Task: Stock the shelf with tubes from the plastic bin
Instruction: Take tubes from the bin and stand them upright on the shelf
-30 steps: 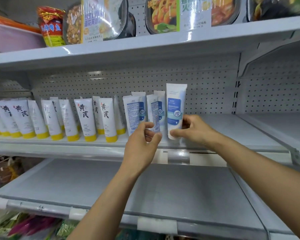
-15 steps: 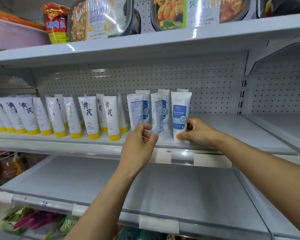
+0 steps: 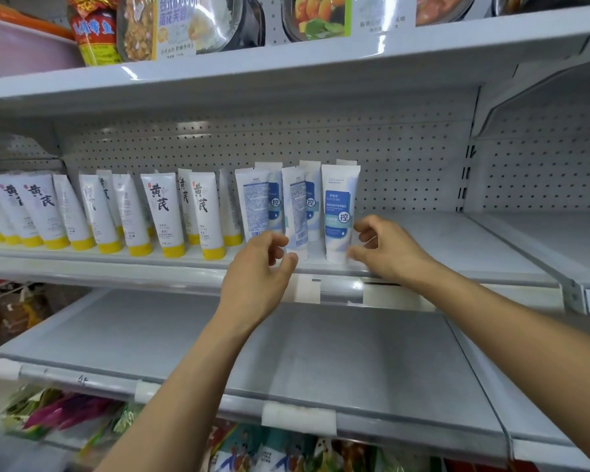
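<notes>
1. We have both hands at the middle shelf [image 3: 440, 247], where the blue-and-white tubes stand cap-down in a short row.
2. Our right hand [image 3: 389, 250] sits just beside the rightmost blue tube [image 3: 338, 212]. The fingers are loosely curled and apart, gripping nothing. We cannot tell whether a fingertip brushes its base.
3. Our left hand [image 3: 258, 270] hangs in front of the neighbouring blue tube [image 3: 295, 212]. Thumb and fingers are parted and hold nothing, with the thumb tip close to its cap.
4. To finish this step well, we judge it best to draw the hands off slowly so neither tube tips. We should then square the caps to the shelf's front edge.
5. The rightmost tube shows its front, a circled "控" on a blue panel. Its neighbour shows small print and a barcode, so turning it face-out would tidy the row.
6. The yellow-capped tubes [image 3: 164, 216] to the left read "黄芪" in large black characters. Their smaller print is too fine to read.
7. The plastic bin is out of view, and bare shelf lies to the right of the blue tubes.
</notes>
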A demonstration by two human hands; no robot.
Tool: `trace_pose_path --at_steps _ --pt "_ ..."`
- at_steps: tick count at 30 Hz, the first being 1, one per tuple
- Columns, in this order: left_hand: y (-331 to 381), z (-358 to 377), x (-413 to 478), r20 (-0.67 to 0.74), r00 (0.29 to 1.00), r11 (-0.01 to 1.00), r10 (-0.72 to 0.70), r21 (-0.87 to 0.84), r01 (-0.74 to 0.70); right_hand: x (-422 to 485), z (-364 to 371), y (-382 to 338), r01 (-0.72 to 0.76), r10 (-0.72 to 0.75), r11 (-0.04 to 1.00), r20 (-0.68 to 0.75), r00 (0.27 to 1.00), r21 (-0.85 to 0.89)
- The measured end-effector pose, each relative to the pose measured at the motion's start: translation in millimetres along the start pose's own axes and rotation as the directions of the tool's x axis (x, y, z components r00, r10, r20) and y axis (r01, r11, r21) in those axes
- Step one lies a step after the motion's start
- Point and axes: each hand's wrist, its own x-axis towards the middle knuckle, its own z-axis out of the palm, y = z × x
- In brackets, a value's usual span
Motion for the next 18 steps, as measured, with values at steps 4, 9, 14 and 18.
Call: trace_pose_path --at_steps 4,9,14,18 --pt "-5 -14 -10 -0.017 0.997 0.986 0.076 0.152 -0.073 -28 -8 -6 0.145 -0.169 0.958 -0.080 0.982 -0.247" --pt "-21 -45 -30 -0.060 0.996 0.960 0.063 0.278 -0.044 -52 7 -28 0.409 -0.428 0.868 -0.007 0.904 -0.283" --pt "-58 -71 -60 0.007 1.000 0.929 -0.017 0.370 0.013 -57 64 -69 0.555 -0.539 0.810 0.130 0.832 -0.188" --pt "-110 -118 -85 -0.033 0.992 0.902 -0.123 0.413 0.125 -58 130 -115 0.633 -0.598 0.770 0.255 0.760 -0.082"
